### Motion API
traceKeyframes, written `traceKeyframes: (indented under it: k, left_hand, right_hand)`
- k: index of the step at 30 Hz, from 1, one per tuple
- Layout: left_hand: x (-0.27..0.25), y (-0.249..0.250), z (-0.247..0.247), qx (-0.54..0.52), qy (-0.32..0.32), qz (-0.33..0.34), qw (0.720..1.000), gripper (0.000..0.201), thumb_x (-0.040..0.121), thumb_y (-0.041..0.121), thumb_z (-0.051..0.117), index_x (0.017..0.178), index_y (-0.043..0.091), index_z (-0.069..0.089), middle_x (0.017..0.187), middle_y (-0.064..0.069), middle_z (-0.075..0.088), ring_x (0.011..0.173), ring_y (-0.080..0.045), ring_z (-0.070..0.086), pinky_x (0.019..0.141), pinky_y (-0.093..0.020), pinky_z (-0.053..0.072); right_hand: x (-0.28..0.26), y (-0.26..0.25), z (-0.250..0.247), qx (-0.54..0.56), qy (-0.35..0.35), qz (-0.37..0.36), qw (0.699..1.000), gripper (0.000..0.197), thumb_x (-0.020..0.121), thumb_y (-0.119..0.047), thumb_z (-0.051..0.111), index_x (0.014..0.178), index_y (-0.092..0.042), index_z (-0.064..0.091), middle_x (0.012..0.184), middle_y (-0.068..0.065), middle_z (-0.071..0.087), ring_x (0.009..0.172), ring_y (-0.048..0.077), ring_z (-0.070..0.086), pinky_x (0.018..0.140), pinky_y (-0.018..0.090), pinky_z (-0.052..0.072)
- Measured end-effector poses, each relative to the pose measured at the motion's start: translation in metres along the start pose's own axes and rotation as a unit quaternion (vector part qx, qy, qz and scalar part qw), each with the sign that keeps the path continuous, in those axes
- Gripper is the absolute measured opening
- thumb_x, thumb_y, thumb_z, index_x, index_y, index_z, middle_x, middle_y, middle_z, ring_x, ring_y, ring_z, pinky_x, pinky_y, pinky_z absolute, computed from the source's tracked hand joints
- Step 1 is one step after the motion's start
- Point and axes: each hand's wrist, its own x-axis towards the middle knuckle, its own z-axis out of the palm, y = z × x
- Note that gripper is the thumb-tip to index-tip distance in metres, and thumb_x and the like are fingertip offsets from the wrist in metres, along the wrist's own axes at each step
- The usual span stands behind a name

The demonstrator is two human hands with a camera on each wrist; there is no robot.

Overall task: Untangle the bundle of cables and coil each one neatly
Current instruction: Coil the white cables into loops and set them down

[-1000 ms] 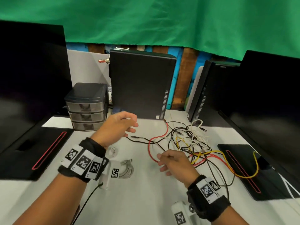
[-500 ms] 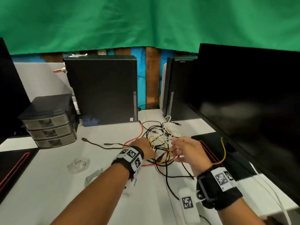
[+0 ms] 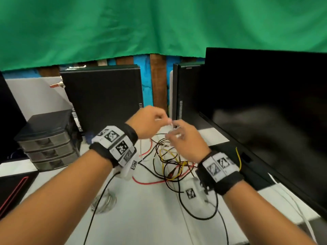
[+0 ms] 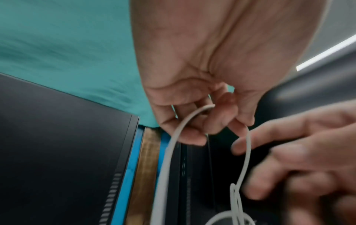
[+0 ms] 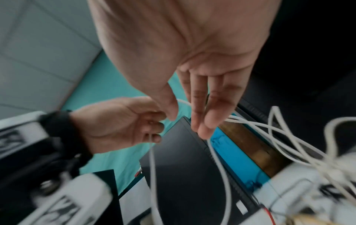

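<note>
A tangle of black, red, yellow and white cables (image 3: 169,161) lies on the white table (image 3: 141,223), below my two raised hands. My left hand (image 3: 159,119) is above the tangle with its fingers curled round a loop of white cable (image 4: 169,152). In the left wrist view that left hand (image 4: 208,124) grips the loop's top. My right hand (image 3: 174,134) is close beside it. Its fingers (image 5: 202,118) are straight, and the white cable (image 5: 152,167) runs behind them and down to the tangle. Motion blurs both hands.
A coiled pale cable (image 3: 104,202) lies near the left forearm. A grey drawer unit (image 3: 47,138) stands at the left and two black computer towers (image 3: 102,99) (image 3: 185,92) at the back. A large monitor (image 3: 265,112) fills the right, and a yellow strand (image 3: 238,158) lies on its base.
Both hands went from the table into the tangle and then rose together above it, lifting a white cable. The head view has turned to the right.
</note>
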Motion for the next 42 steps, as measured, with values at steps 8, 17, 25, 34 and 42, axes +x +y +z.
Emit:
traceKeyframes:
  k: [8, 17, 25, 34, 42]
  left_hand:
    - [-0.04, -0.005, -0.04, -0.179, 0.133, 0.008, 0.975, 0.031, 0.101, 0.034, 0.053, 0.085, 0.021, 0.076, 0.051, 0.01, 0.042, 0.048, -0.006, 0.035, 0.047, -0.015, 0.028]
    - [-0.093, -0.088, 0.011, -0.337, 0.104, -0.155, 0.923, 0.037, 0.101, 0.042, 0.05, 0.078, 0.027, 0.075, 0.056, 0.009, 0.029, 0.055, -0.011, 0.024, 0.051, -0.026, 0.023]
    - [-0.094, -0.06, 0.007, -0.361, 0.036, -0.065, 0.93, 0.028, 0.099, 0.038, 0.052, 0.09, 0.033, 0.078, 0.063, 0.005, 0.052, 0.062, -0.012, 0.047, 0.068, -0.024, 0.045]
    - [-0.089, -0.049, 0.019, -0.006, 0.277, -0.013, 0.961, 0.051, 0.092, 0.055, 0.048, 0.139, 0.035, 0.044, 0.143, 0.01, 0.045, 0.131, -0.009, 0.042, 0.107, -0.033, 0.037]
    - [-0.107, -0.044, 0.013, -0.434, 0.086, -0.092, 0.892, 0.035, 0.104, 0.029, 0.042, 0.077, 0.011, 0.054, 0.054, 0.005, 0.035, 0.049, -0.014, 0.039, 0.063, -0.03, 0.046]
  right_hand:
    - [0.085, -0.053, -0.063, -0.22, 0.101, -0.08, 0.967, 0.011, 0.091, -0.028, 0.06, 0.081, -0.026, 0.064, 0.078, -0.004, 0.072, 0.078, 0.021, 0.068, 0.076, 0.04, 0.058]
    - [0.125, -0.117, -0.147, -0.293, 0.269, -0.104, 0.912, 0.026, 0.086, -0.034, 0.066, 0.105, -0.018, 0.073, 0.104, 0.009, 0.075, 0.103, 0.031, 0.067, 0.091, 0.041, 0.054]
    - [0.068, -0.077, -0.078, -0.284, 0.051, -0.092, 0.953, 0.008, 0.085, -0.02, 0.062, 0.082, -0.024, 0.068, 0.08, -0.003, 0.073, 0.08, 0.022, 0.07, 0.079, 0.042, 0.059]
    - [0.0, -0.069, 0.015, 0.082, -0.103, -0.09, 0.987, 0.012, 0.098, -0.005, 0.058, 0.106, -0.012, 0.064, 0.081, 0.015, 0.071, 0.048, 0.016, 0.057, 0.047, 0.029, 0.049]
    - [-0.001, -0.044, 0.0, 0.083, -0.026, -0.086, 0.992, 0.011, 0.097, -0.004, 0.06, 0.096, -0.004, 0.07, 0.076, 0.011, 0.072, 0.048, -0.003, 0.055, 0.053, 0.007, 0.042]
